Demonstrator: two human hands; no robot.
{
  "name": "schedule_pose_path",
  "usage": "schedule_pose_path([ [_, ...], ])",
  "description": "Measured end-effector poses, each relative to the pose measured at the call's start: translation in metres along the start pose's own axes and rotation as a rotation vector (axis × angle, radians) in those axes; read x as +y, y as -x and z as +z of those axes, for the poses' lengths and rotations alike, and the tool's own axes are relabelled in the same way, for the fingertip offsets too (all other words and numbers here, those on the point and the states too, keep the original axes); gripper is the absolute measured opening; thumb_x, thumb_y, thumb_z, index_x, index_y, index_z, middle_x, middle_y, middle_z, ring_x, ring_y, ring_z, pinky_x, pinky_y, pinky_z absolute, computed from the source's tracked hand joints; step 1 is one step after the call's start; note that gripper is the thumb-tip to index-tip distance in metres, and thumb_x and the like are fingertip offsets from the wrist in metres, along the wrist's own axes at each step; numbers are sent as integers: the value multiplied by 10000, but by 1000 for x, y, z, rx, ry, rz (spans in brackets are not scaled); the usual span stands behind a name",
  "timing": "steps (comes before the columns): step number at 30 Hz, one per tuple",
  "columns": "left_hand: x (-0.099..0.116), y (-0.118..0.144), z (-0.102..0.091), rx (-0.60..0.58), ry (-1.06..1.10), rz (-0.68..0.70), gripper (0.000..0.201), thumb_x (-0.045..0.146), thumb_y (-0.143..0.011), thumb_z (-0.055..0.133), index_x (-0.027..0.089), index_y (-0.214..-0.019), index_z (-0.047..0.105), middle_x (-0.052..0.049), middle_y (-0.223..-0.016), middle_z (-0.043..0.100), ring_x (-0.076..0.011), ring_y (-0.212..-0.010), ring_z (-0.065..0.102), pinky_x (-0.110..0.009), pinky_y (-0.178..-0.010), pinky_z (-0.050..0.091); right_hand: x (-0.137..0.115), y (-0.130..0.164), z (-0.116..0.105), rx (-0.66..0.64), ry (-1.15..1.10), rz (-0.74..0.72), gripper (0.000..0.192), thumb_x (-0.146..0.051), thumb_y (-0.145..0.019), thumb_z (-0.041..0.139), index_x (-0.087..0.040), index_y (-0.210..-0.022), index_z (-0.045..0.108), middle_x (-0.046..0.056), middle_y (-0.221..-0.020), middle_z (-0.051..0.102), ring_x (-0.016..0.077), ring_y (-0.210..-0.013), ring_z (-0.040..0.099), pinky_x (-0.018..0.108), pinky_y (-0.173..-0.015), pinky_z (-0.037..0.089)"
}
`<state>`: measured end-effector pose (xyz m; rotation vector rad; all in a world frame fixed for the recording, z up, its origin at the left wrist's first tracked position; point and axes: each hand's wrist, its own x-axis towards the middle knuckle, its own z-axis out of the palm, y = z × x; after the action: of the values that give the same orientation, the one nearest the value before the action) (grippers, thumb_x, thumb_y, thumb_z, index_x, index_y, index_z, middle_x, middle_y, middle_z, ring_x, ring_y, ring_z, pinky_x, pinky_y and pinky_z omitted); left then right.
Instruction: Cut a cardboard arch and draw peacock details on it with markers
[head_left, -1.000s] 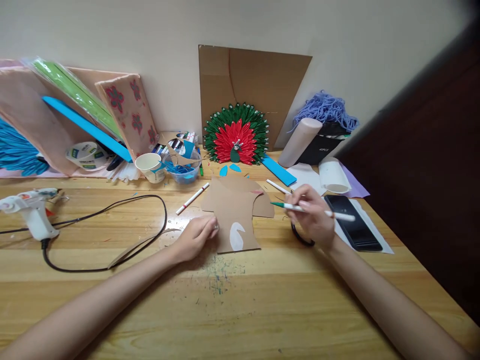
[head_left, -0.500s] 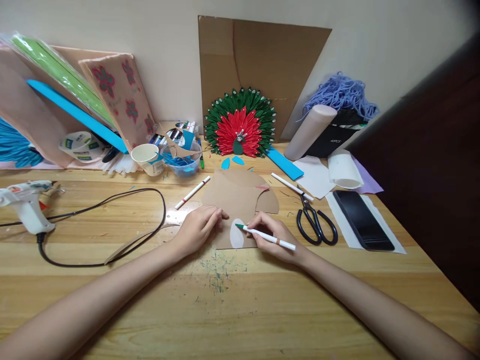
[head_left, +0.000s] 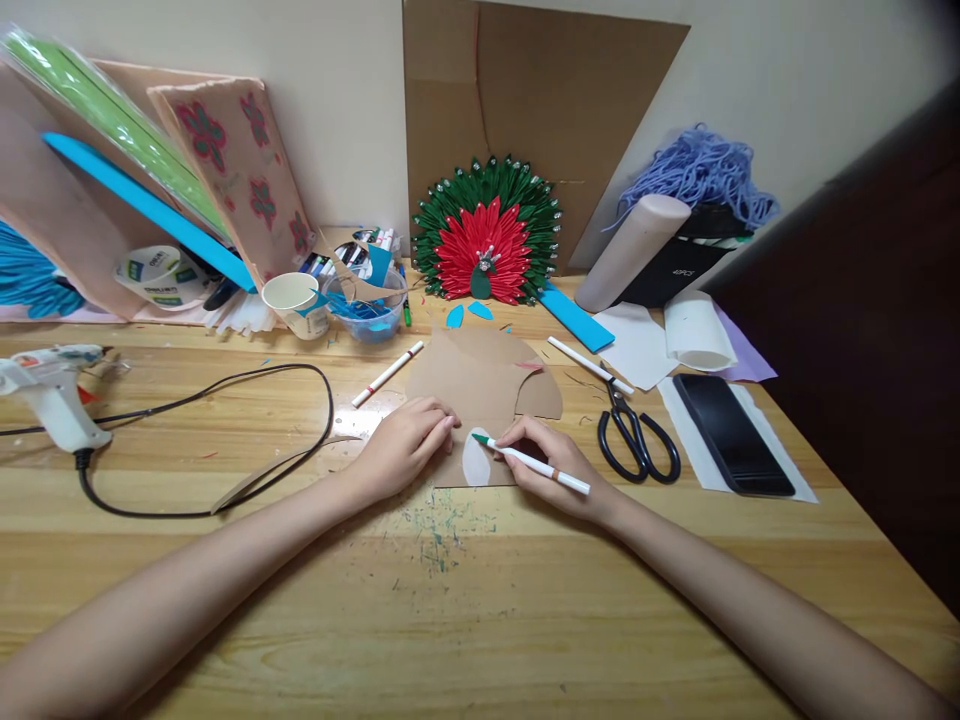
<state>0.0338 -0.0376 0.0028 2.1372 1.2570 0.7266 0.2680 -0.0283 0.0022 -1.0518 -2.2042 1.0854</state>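
The right hand (head_left: 551, 470), its grip around a green-tipped marker (head_left: 529, 462), has come from the scissors (head_left: 636, 440) to the white shape (head_left: 475, 462), apparently touching; the left hand (head_left: 401, 450) presses the cardboard cutout (head_left: 480, 385) flat on the desk (head_left: 480, 600).

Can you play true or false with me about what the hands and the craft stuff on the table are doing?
1. The right hand holds a green-tipped marker. True.
2. The marker tip is at the white shape on the brown cardboard piece. True.
3. The left hand is holding the scissors. False: it rests on the cardboard piece's left edge; the scissors lie untouched to the right.
4. The glue gun is in the blue bowl. False: it lies on the table's far left.
5. A black phone lies right of the scissors. True.
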Motion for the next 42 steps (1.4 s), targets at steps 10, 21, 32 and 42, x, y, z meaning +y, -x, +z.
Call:
schedule_pose_path([
  [10,5,0,0,-35,-120,4,364,271,-944,303,169,-747,591,-55,-889,559,-174,-850,508,-318,-775,408,1,0,1,3,49,-64,122,-184,-811,522,-190,-924,568,46,-828,567,165,-723,530,291,-654,407],
  [21,6,0,0,-62,-176,-10,366,286,-946,297,158,-747,576,-56,-844,544,-175,-805,500,-315,-740,404,1,0,0,0,63,-87,123,-187,-824,519,-187,-937,568,46,-821,548,170,-737,519,299,-665,401],
  [32,5,0,-1,-67,-191,-10,349,286,-944,308,155,-756,571,-57,-854,546,-174,-805,497,-316,-738,404,-1,0,-1,-23,52,-112,130,-191,-822,528,-183,-943,574,50,-826,556,176,-754,515,300,-670,395],
  [42,6,-1,0,-78,-202,-10,344,294,-944,308,158,-760,564,-56,-860,547,-175,-814,499,-315,-742,405,0,0,0,15,82,-98,124,-174,-838,509,-174,-949,565,38,-820,540,160,-746,514,285,-662,393],
])
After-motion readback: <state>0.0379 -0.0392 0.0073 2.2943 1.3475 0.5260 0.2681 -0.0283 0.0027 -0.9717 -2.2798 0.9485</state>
